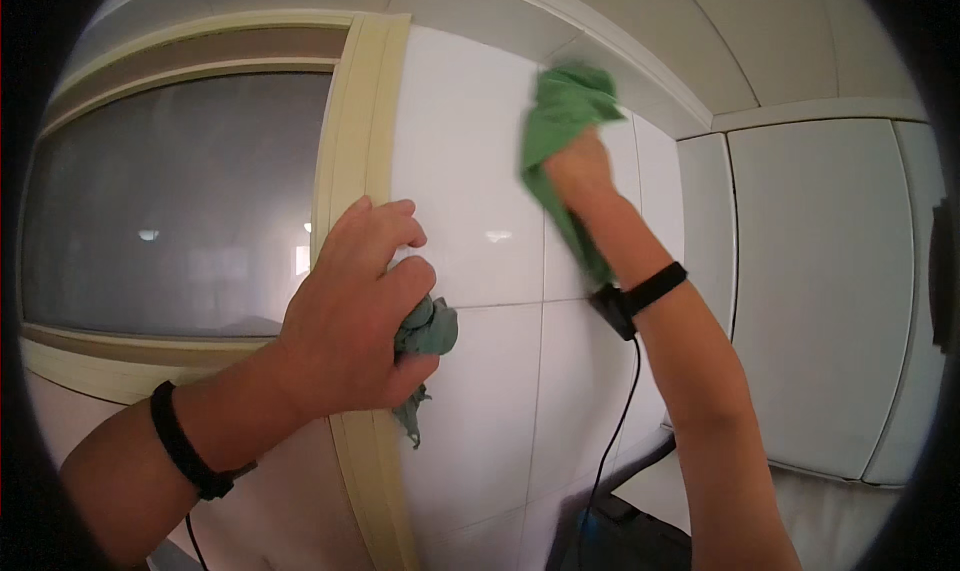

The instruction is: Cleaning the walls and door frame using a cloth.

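My right hand [581, 167] reaches high and holds a green cloth [566, 110] against or close to the white tiled wall [469, 151]. The cloth is blurred, and its tail hangs along my forearm. Lower down, my left hand [356, 312] is closed around a crumpled grey-green cloth [429, 329], with a loose end dangling below the fingers. That hand is in front of the cream window frame [367, 106]; whether it touches the frame cannot be told.
At left is a dark glass pane [180, 203]. A pale cabinet [817, 286] stands at right under the ceiling panels [787, 38]. A dark appliance [637, 533] sits low at the wall. Black wristbands [656, 290] with cables are on both wrists.
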The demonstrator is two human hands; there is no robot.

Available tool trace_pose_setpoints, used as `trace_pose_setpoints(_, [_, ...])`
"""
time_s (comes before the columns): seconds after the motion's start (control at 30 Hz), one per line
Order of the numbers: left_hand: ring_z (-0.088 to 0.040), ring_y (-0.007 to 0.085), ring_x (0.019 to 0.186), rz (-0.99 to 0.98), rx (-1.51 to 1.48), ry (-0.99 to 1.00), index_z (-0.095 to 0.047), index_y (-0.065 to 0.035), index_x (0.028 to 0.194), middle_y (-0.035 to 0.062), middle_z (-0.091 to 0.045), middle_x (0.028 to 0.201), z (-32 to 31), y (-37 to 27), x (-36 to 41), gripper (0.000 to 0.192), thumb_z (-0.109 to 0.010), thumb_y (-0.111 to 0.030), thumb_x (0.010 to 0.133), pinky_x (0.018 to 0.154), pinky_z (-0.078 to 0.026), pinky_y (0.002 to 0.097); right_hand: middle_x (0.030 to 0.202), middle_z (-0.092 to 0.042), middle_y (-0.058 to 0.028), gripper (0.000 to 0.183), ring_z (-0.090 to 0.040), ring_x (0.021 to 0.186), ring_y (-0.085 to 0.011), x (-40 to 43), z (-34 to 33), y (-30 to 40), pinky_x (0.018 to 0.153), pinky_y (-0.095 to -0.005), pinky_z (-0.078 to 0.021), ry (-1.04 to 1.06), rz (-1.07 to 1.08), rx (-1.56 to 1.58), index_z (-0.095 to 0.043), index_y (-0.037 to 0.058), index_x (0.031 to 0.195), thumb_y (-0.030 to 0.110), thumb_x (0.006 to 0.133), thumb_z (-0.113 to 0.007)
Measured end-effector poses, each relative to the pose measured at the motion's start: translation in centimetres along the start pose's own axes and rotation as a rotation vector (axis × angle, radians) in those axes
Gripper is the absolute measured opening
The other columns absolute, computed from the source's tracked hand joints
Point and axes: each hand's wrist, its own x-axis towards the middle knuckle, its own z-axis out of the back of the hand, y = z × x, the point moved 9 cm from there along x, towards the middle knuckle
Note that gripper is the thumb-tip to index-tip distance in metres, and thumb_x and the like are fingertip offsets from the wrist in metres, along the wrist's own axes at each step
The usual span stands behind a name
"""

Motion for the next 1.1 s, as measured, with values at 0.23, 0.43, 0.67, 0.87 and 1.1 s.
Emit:
trace_pose_setpoints(0.23, [-0.049,0.0462,0.131,-0.003,-0.156,-0.15,-0.055,-0.0052,0.101,0.0223,-0.05,0.124,2.3,1.7,-0.1,0.033,-0.07,-0.008,0.072,0.114,-0.036,0.0523,0.124,-0.065,-0.0267,0.043,-0.063,0.107,-0.0428,-0.4,2.6,17.3,0.093,-0.0503,-0.0527,-0.276,0.642,0.123,-0.062,-0.0083,0.121,0.019,0.088,-0.058])
trace_pose_setpoints(0.43, [-0.052,0.0372,0.112,-0.044,-0.225,-0.206,-0.056,-0.0054,0.101,0.0176,-0.052,0.116,3.3,1.9,0.3,0.034,-0.07,-0.012,0.07,0.102,-0.039,0.044,0.119,-0.062,-0.0308,0.046,-0.064,0.103,-0.0438,-13.2,1.8,18.4,0.088,-0.0516,-0.054,0.184,0.55,0.214,-0.059,-0.0111,0.118,0.012,0.079,-0.065])
trace_pose_setpoints(0.67, [-0.051,0.0357,0.11,-0.001,-0.193,-0.161,-0.054,-0.0057,0.101,0.0205,-0.05,0.117,2.9,2.4,1.8,0.032,-0.068,-0.01,0.073,0.101,-0.039,0.0436,0.122,-0.061,-0.0129,0.045,-0.059,0.12,-0.0314,-34.1,1.8,21.2,0.111,-0.0435,-0.0449,1.148,0.489,0.399,-0.056,0.0091,0.133,0.025,0.091,-0.06])
trace_pose_setpoints(0.87, [-0.051,0.0375,0.11,-0.002,-0.139,-0.086,-0.053,-0.0054,0.1,0.0209,-0.051,0.118,2.8,1.8,2.1,0.034,-0.068,-0.009,0.069,0.102,-0.039,0.0448,0.128,-0.061,-0.0144,0.046,-0.064,0.117,-0.0319,-31.4,4.1,20.2,0.098,-0.0439,-0.0541,0.918,0.679,0.403,-0.057,0.0069,0.128,0.021,0.085,-0.065])
trace_pose_setpoints(1.1, [-0.051,0.0396,0.112,-0.001,-0.124,-0.136,-0.053,-0.0044,0.1,0.0209,-0.05,0.117,2.9,1.7,2.4,0.035,-0.068,-0.006,0.068,0.103,-0.039,0.0467,0.148,-0.049,-0.0294,0.051,-0.061,0.119,-0.0424,-7.1,3.8,13.3,0.093,-0.0486,-0.055,0.198,0.482,0.197,-0.054,-0.006,0.13,0.017,0.085,-0.063])
